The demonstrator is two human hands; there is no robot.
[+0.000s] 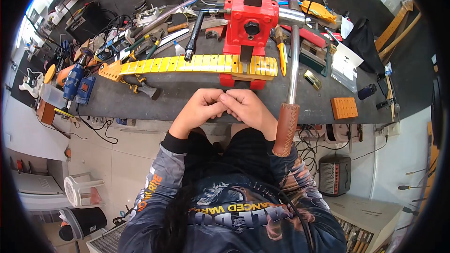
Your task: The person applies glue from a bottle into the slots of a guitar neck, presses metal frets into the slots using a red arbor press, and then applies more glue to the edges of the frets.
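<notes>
My left hand [204, 108] and my right hand [248, 108] meet at the fingertips over the bench's front edge. Their fingers are curled together, and anything between them is too small or hidden to make out. Just beyond lies a yellow guitar neck [187, 63], its headstock pointing left and its right end under the ram of a red press [251, 23]. A black lamp or rod [195, 35] reaches over the neck. The press's lever, with a brown leather grip [285, 129], hangs down right of my right hand.
Pliers [146, 88] and a blue power tool [73, 80] lie at the left of the dark bench [187, 100]. At the right are an orange slotted block [344, 108], a small tin [312, 79] and a dark bottle [367, 92]. Tools crowd the back.
</notes>
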